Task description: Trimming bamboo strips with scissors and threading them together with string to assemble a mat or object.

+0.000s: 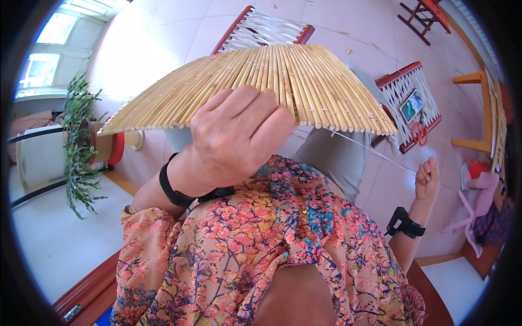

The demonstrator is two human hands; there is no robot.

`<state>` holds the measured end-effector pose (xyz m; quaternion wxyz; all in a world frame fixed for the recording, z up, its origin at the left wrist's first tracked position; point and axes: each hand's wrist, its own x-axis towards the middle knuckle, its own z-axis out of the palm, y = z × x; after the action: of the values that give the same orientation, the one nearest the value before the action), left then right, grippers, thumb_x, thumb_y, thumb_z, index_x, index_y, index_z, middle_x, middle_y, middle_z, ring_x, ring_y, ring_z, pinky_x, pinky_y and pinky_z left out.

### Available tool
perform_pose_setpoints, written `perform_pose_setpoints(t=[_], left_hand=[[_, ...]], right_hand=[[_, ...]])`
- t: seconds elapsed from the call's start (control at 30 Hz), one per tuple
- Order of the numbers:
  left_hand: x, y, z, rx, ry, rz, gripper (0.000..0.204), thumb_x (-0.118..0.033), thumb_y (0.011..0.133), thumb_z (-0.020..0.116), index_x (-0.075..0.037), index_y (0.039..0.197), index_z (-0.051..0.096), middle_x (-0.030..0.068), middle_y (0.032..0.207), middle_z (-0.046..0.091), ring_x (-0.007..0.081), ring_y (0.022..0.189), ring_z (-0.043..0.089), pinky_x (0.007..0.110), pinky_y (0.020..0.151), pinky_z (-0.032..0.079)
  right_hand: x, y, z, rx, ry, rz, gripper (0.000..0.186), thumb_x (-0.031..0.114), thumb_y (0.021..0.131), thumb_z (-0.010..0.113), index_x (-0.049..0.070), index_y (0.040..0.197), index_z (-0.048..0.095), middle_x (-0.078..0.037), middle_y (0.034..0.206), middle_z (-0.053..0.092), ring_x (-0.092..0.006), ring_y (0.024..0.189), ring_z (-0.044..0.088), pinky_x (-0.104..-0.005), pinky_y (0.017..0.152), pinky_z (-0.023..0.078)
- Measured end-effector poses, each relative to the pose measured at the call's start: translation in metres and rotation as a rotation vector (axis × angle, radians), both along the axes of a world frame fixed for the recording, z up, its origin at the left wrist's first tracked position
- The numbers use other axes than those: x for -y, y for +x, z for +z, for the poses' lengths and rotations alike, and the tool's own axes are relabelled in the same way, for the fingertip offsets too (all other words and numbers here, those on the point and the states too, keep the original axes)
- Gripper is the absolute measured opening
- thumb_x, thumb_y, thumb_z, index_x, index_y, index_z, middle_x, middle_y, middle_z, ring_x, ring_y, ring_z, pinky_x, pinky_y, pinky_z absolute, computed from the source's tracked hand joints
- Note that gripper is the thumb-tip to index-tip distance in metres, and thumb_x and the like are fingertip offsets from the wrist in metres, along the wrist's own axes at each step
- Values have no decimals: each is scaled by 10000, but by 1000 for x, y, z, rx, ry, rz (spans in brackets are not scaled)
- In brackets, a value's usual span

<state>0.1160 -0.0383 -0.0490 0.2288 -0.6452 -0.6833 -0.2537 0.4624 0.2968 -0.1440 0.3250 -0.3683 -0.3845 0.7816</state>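
Note:
A mat of thin, straw-coloured sticks [250, 76] laid side by side spreads above my lap. My left hand [236, 130] is closed over its near edge, left of the middle, with the knuckles up; its fingertips are hidden. A narrow gap shows between the sticks just right of that hand. From the near edge a white thread [375, 152] stretches out to the right. Its far end is pinched in the fingers of my right hand [428, 176], which is held well away from the mat.
To the right, a folding stool [435, 108] with white webbing carries a phone [411, 106] and red-handled scissors [419, 133]. Another webbed stool [261, 27] stands beyond the mat. A green potted plant [81, 141] is at the left. Small stick pieces [349, 51] lie on the tiled floor.

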Motion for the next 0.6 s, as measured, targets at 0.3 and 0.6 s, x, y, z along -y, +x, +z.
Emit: perform_pose_setpoints(t=[0.3, 0.6], left_hand=[[2, 2, -3, -125, 57, -35, 248, -85, 614, 708, -24, 837, 619, 72, 818, 622, 167, 657, 570, 257, 515, 409], [1, -6, -1, -175, 55, -51, 252, -86, 636, 698, -24, 867, 619, 62, 823, 624, 147, 637, 554, 258, 509, 405]], right_hand=[[6, -7, -5, 49, -1, 30, 128, 159, 915, 503, 69, 833, 463, 20, 618, 408, -15, 449, 312, -155, 364, 232], [4, -18, -6, 38, 105, -8, 86, 143, 907, 516, 67, 890, 481, 1, 673, 456, -37, 506, 374, -163, 424, 294]])
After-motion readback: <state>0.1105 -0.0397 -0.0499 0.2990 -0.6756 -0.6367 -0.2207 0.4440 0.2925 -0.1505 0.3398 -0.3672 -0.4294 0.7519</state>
